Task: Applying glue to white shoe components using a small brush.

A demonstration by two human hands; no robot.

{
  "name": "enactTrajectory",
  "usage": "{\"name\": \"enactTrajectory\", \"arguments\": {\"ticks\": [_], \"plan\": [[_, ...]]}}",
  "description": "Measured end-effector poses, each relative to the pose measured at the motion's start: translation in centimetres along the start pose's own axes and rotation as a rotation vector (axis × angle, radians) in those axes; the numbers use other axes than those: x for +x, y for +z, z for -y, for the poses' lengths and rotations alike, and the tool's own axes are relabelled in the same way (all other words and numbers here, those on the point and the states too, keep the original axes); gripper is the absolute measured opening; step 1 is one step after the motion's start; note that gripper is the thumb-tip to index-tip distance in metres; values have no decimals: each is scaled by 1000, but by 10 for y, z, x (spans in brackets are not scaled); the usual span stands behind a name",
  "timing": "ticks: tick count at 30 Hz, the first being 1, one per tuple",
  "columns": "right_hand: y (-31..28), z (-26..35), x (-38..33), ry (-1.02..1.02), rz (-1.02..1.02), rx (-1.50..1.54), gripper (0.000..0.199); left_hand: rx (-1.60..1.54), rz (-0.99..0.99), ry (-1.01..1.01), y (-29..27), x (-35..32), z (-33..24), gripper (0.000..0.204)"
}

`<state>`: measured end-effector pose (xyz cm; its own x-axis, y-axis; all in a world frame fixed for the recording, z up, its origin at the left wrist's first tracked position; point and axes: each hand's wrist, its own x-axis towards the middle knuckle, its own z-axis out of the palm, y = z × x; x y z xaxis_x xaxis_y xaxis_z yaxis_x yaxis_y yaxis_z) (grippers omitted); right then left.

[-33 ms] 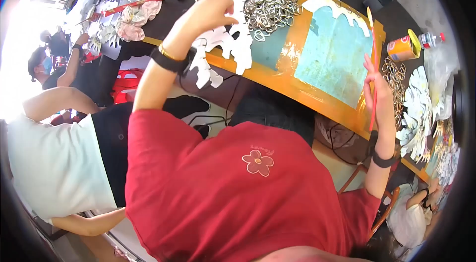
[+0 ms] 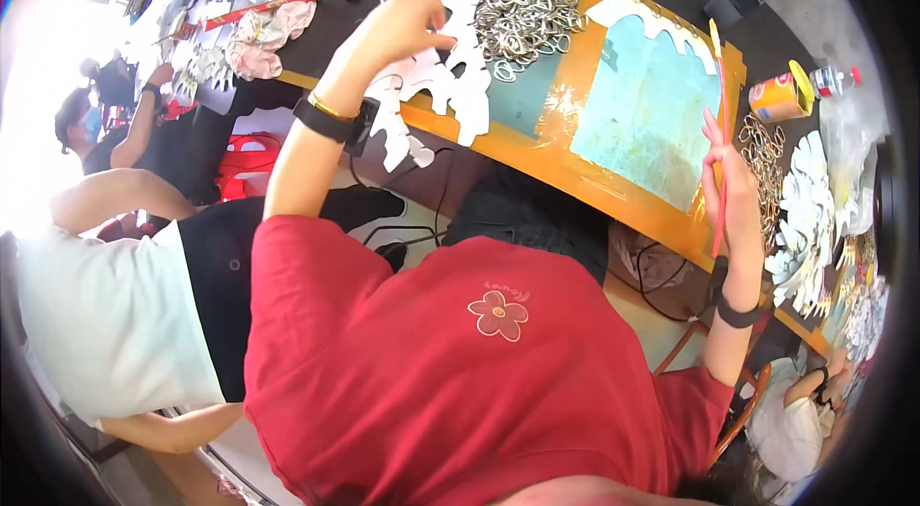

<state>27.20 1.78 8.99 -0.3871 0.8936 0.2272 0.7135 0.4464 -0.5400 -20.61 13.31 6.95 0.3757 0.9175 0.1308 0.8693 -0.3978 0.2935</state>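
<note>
My left hand (image 2: 401,29) is over the white cut-out pieces (image 2: 466,89) at the table's front edge. Its fingers are bent, with thumb and forefinger apart and nothing visible between them. To its right lies a heap of metal D-shaped rings (image 2: 530,12). In my right hand (image 2: 732,182) is a thin red brush (image 2: 723,113) with a pale tip, held upright between thumb and fingers. Left of the brush, a white scalloped strip (image 2: 650,19) lies along the far edge of a pale green sheet (image 2: 637,113), with a few rings on its far edge.
Orange tape (image 2: 551,161) borders the sheet. An orange-and-yellow can (image 2: 780,96), a clear bottle with a red cap (image 2: 834,80), more rings (image 2: 763,156) and stacked white pieces (image 2: 805,218) stand at the right. Someone in a white shirt (image 2: 115,314) is close on my left.
</note>
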Motion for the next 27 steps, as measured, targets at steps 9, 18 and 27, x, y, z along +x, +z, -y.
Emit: {"name": "enactTrajectory", "arguments": {"ticks": [9, 18, 27], "plan": [[24, 59, -7, -186, -40, 57, 23, 120, -101, -355, 2, -93, 42, 76], [43, 73, 2, -233, -63, 46, 25, -535, -184, -570, 20, -46, 52, 30], [38, 61, -23, -131, -130, 43, 26, -305, -341, -554, 1, -29, 65, 28]]}}
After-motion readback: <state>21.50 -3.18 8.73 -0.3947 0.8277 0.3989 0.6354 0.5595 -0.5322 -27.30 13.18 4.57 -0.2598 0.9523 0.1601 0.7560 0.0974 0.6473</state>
